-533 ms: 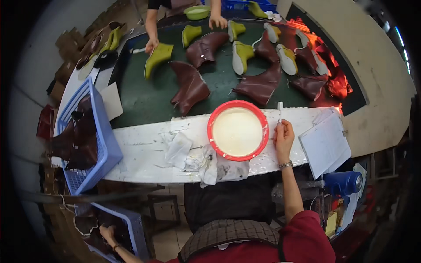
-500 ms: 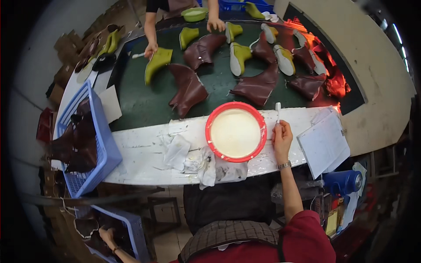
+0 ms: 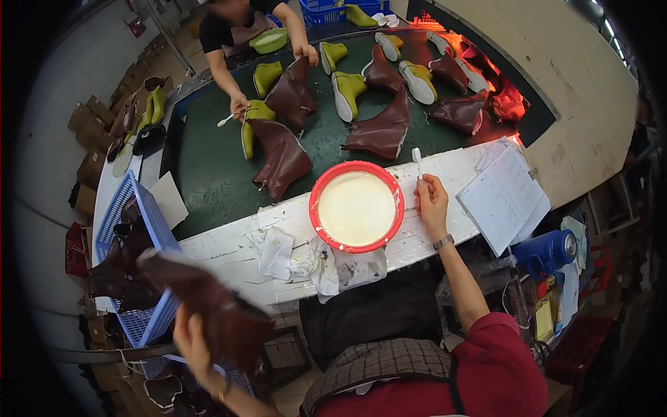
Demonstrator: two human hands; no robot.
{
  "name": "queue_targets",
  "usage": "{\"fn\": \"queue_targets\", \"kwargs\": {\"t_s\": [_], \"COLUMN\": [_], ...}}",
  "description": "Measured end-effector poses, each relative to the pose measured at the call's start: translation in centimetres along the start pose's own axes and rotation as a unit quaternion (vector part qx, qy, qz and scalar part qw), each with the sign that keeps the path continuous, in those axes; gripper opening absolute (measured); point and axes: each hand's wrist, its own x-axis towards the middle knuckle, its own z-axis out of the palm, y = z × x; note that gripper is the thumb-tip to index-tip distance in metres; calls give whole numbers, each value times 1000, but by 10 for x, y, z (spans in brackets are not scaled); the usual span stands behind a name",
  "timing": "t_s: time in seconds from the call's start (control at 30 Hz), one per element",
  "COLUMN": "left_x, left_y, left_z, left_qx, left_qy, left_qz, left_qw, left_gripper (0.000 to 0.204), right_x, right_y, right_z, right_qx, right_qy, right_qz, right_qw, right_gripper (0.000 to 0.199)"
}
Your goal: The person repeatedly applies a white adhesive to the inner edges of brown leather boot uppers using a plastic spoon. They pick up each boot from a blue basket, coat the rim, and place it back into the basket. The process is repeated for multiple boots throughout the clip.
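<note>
My left hand (image 3: 194, 344) is closed around a dark red-brown leather boot upper (image 3: 233, 320), held up at the lower left and smeared by motion. Between the fingers of my right hand (image 3: 433, 205) is a small white toothbrush-like brush (image 3: 416, 156), its head pointing up, over the white table edge (image 3: 229, 254). Just left of that hand stands a red basin (image 3: 399, 208) holding a creamy white liquid. More brown boot uppers, among them one (image 3: 281, 158) beyond the basin, lie on the dark green surface beside yellow-green shoe forms (image 3: 347, 90) with pale soles.
A blue basket (image 3: 163, 316) of brown uppers stands at left, with another partly visible below it. Stained white cloths (image 3: 276, 251) lie beside the basin, papers (image 3: 504, 201) at right. Across the table, a co-worker holds a brush (image 3: 226, 120) and touches the pieces. Red light glows at far right.
My left hand has risen from the lower basket with a brown boot upper. My right hand still holds the brush. The co-worker has lifted a brown upper's end. The whole view has shifted.
</note>
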Motion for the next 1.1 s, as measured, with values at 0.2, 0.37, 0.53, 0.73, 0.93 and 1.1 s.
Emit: {"fn": "queue_targets", "kwargs": {"t_s": [0.2,0.37,0.53,0.73,0.93,1.1], "left_x": [129,113,111,123,113,143], "left_y": [-44,-9,4,35,38,10], "left_z": [113,150,182,155,187,151], "left_qx": [37,39,170,52,246,123], "left_qy": [-230,-118,-50,-29,-56,58], "left_qz": [57,84,104,-16,36,63], "left_qw": [971,989,979,998,967,989], "left_gripper": [54,99,109,115,132,91], "right_x": [0,-24,-25,-29,-47,-49], "right_y": [-15,-94,-117,-120,-109,-116], "right_z": [-13,-5,12,4,7,5], "right_qx": [81,-303,-527,-467,-414,-370], "right_qy": [-1,-93,-197,-169,-134,-135], "right_qz": [37,-188,-280,-217,-166,-156], "right_qw": [996,930,778,840,885,906], "right_gripper": [21,10,11,13,15,13]}}
